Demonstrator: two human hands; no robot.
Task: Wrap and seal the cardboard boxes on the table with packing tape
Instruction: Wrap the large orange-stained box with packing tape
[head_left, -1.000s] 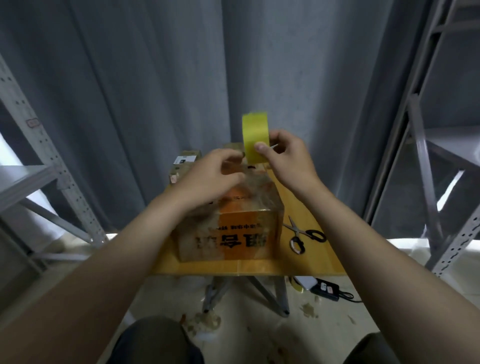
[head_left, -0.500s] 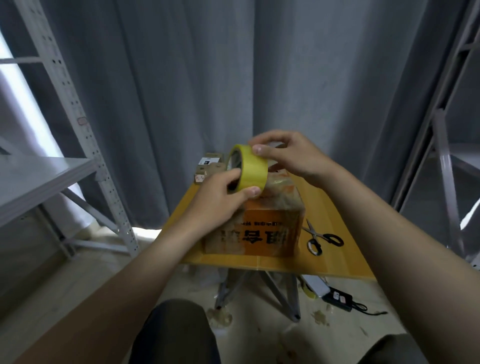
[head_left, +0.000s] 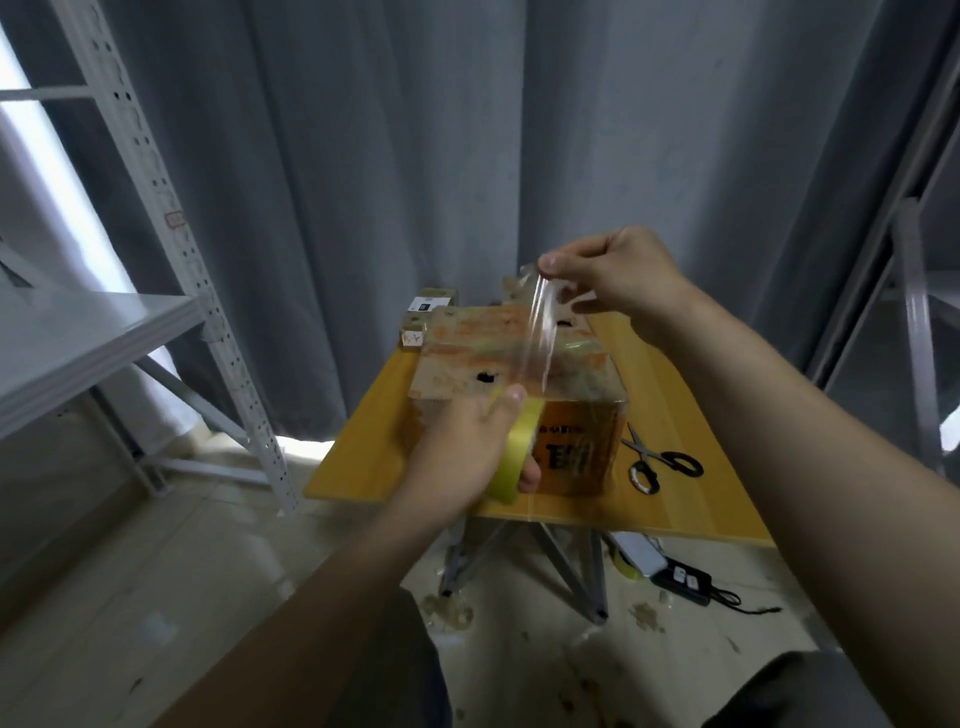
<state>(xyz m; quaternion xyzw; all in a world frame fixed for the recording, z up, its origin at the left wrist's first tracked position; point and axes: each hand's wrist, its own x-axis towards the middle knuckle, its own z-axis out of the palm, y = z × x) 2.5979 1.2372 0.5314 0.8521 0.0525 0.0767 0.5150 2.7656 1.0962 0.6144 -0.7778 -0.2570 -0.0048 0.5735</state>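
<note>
Front print of the cardboard box (head_left: 582, 457) partly behind left hand (head_left: 457, 467) and tape roll (head_left: 513, 460), lettering blurred.
</note>
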